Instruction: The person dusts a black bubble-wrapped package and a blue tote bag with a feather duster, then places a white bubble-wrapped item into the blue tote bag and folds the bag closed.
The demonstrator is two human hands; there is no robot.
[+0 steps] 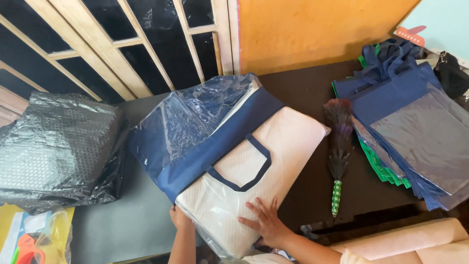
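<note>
pressing flat on the white quilted cushion wrapped in clear plastic [254, 166], right hand [266, 221] lies fingers spread on its near end, palm down, not gripping. left hand [179, 216] sits at the cushion's near left corner, mostly tucked under the edge; can't tell whether it's clenched on anything. cushion lies diagonally on the dark tabletop [303, 88], far half inside a navy fabric carry bag with clear plastic panel and loop handle [205, 132], near half sticking out toward the person. right of it, apart from it, a feather duster with dark plumes and green dotted handle [337, 151] lies on the table. further right, a stack of flat navy and green fabric bags [410, 127]. left side: bundle wrapped in black bubble wrap [58, 146], near the bag's left edge. behind: wooden-framed glass door [122, 44], orange wall panel [312, 29].
</note>
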